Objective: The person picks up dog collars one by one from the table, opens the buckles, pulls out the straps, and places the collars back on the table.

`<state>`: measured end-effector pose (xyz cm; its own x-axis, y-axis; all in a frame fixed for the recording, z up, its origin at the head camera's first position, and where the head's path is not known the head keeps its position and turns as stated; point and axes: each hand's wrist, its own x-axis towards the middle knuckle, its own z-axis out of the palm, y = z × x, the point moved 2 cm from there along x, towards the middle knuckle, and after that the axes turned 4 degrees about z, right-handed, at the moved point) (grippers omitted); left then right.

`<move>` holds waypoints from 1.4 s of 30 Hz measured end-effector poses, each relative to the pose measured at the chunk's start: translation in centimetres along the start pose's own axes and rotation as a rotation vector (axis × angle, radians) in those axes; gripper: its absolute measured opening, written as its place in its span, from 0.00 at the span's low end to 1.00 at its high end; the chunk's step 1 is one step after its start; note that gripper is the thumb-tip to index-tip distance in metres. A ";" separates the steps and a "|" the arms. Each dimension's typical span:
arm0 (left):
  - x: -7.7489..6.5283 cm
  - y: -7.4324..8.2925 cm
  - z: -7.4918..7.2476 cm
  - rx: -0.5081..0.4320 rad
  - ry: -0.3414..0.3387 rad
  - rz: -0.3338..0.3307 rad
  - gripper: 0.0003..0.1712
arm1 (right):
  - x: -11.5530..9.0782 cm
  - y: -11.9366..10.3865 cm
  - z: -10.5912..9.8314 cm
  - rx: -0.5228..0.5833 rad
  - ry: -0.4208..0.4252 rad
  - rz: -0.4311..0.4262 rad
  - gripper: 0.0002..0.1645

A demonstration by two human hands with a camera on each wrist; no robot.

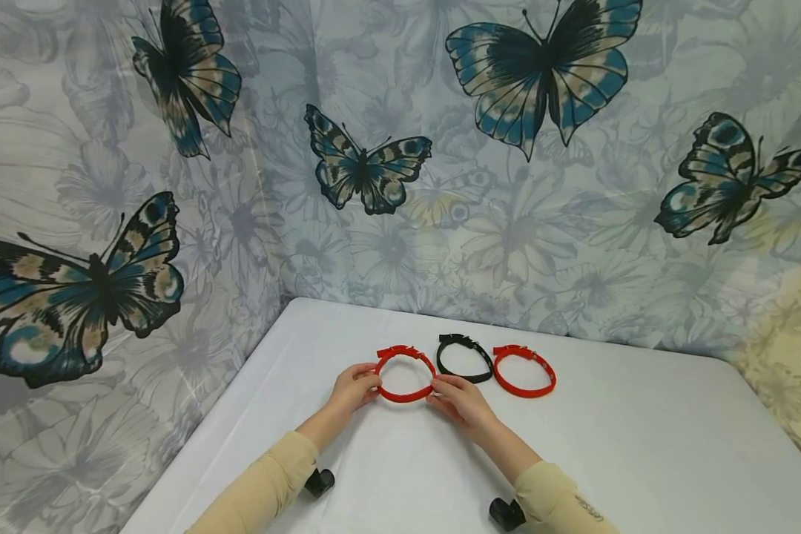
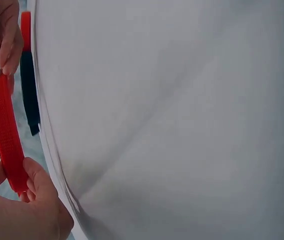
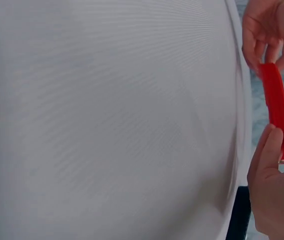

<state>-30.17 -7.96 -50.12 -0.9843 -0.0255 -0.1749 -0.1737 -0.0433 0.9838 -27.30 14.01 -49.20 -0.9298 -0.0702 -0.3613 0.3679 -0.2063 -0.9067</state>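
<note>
A red buckled collar (image 1: 403,398), closed into a ring, is held at its two sides by both hands. My left hand (image 1: 355,387) pinches its left side between thumb and fingers. On the opposite side, the right hand (image 1: 463,404) grips the band with the fingertips. The left wrist view shows the collar (image 2: 6,132) edge-on, with the left thumb and fingers around its lower end. In the right wrist view, two fingers of the right hand (image 3: 277,195) lie along the red band (image 3: 276,95). The buckle sits at the far side of the ring.
Just right of the held collar, a black buckled collar (image 1: 474,379) lies on the white table (image 1: 641,430). Beside it lies another red collar (image 1: 526,393). A butterfly-patterned cloth (image 1: 387,259) hangs behind the table. Black wrist devices (image 1: 320,483) show under the forearms.
</note>
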 end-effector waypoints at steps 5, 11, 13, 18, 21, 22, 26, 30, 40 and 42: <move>-1.2 0.3 0.8 -0.038 -0.074 0.004 0.23 | -1.2 -0.6 -1.5 -0.034 -0.077 0.055 0.30; -2.4 0.1 1.6 -0.050 -0.170 -0.026 0.24 | -2.6 -0.8 -3.8 -0.157 -0.135 0.074 0.31; -2.9 -0.1 1.8 -0.046 -0.208 -0.044 0.23 | -3.1 -0.8 -4.5 -0.218 -0.126 0.070 0.30; -4.0 -0.3 2.3 -0.023 -0.296 -0.083 0.19 | -4.4 -0.5 -5.7 -0.330 -0.112 0.065 0.27; -4.5 -0.1 2.5 -0.005 -0.337 -0.091 0.17 | -4.9 -0.2 -6.3 -0.383 -0.103 0.062 0.25; -4.6 -0.1 2.6 0.003 -0.348 -0.089 0.16 | -5.0 -0.1 -6.4 -0.404 -0.095 0.057 0.24; -5.2 -0.2 2.9 0.029 -0.379 -0.073 0.14 | -5.9 0.0 -6.8 -0.480 -0.062 0.032 0.21; -5.9 -0.5 3.3 0.048 -0.399 -0.049 0.14 | -6.8 0.2 -7.3 -0.526 -0.061 0.018 0.22; -7.2 -0.4 4.2 0.084 -0.447 0.016 0.19 | -8.6 0.2 -8.3 -0.545 -0.123 -0.037 0.23; -7.3 -0.5 4.3 0.099 -0.462 0.024 0.20 | -8.9 0.2 -8.4 -0.543 -0.121 -0.048 0.23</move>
<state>-23.00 -3.47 -49.12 -0.8956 0.4226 -0.1388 -0.1307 0.0481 0.9903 -18.83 22.79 -48.01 -0.9285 -0.1917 -0.3180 0.2477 0.3183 -0.9151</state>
